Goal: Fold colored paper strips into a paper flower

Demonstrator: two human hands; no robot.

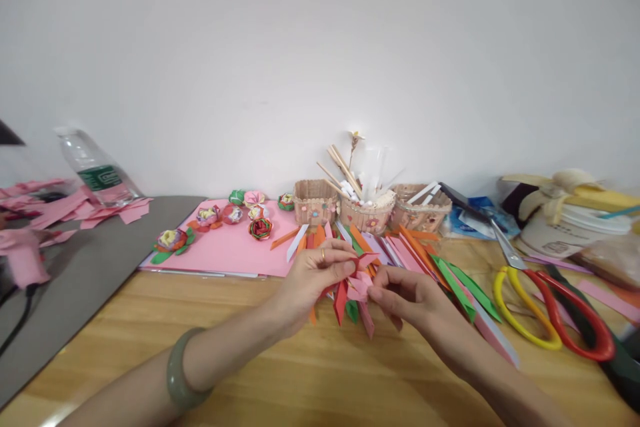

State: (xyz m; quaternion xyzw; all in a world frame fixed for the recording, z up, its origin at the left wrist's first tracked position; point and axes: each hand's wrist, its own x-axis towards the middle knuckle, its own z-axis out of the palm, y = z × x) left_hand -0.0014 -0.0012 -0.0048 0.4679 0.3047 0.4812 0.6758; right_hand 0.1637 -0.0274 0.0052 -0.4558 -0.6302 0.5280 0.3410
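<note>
Bare pale-grey wall (pixel 320 47), softly lit, behind a wood-grain tabletop (pixel 260 373) with glare at lower left.

The head-worn camera looks forward and down from behind the left hand (pixel 310 283) and right hand (pixel 413 293), close above the wooden tabletop (pixel 280 373), squarely facing the pale wall (pixel 280 60) across from us.

No text is legible: the green label (pixel 89 180) on the clear plastic bottle (pixel 76 151) carries white marking (pixel 104 177) too blurred to decipher, and the dark print (pixel 549 246) on the side of the pale tub (pixel 575 232) is likewise too indistinct to read.
</note>
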